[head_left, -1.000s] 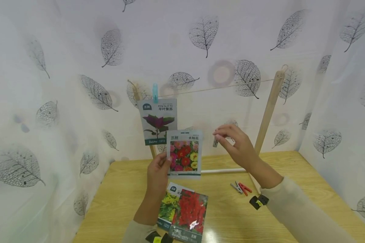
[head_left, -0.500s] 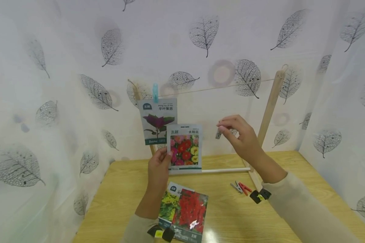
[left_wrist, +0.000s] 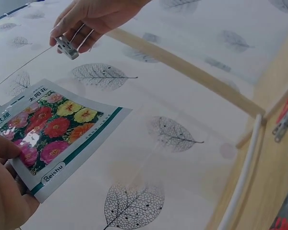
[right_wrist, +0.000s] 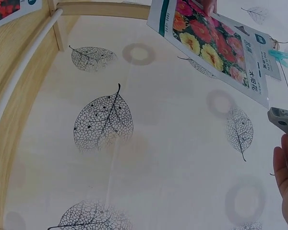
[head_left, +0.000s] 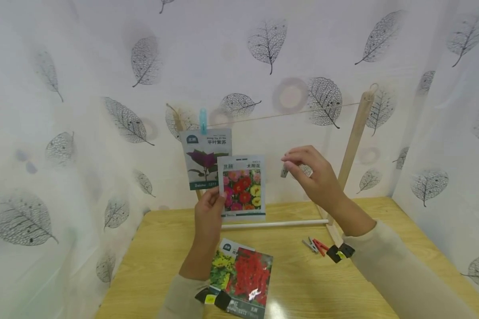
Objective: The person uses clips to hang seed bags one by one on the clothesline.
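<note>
My left hand pinches a seed packet with colourful flowers on it by its lower left edge, thumb in front. The packet is upright below the string, overlapping a second seed packet with a purple-leaved plant. That one hangs from the string by a light blue clothespin. To the right, my right hand pinches a grey clothespin between thumb and fingers, apart from the flower packet. In the right wrist view, this clothespin is close to the packet's top corner.
Two wooden posts, the right one nearer, carry the string; a white rod joins them low down. On the wooden table lie a red-flower packet, a yellow-flower packet partly under it, and loose red and grey clothespins.
The left hand has raised the flower packet toward the string. My right hand has also risen with the grey clothespin, first shifting slightly right, then slightly back left.
</note>
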`<state>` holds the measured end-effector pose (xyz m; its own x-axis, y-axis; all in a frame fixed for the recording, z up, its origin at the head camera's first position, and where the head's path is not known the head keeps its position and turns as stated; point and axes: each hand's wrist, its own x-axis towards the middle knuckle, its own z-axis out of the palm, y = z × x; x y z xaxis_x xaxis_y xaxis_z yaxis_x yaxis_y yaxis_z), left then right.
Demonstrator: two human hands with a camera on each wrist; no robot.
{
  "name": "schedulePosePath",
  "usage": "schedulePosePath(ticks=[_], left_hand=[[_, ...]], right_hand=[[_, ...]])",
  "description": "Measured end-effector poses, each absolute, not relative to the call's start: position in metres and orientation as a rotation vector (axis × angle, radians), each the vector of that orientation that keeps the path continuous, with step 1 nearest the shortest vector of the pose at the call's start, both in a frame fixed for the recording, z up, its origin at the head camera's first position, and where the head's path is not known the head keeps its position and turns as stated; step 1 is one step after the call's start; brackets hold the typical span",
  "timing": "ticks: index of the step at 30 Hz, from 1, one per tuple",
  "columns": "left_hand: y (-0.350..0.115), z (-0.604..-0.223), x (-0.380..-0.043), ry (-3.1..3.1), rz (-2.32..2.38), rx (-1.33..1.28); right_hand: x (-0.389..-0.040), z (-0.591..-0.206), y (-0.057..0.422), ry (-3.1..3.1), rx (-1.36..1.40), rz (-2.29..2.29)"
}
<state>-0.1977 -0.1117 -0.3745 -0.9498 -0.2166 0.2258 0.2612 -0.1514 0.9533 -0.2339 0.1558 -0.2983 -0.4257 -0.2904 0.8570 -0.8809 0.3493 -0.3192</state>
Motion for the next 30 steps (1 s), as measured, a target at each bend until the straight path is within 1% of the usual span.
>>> schedulePosePath(ticks=[30], left_hand=[[-0.108,-0.36,-0.209,-1.701,-2.209,-0.056]], right_hand=[[-0.244,-0.261,0.142,-1.898,1.095,0.953]])
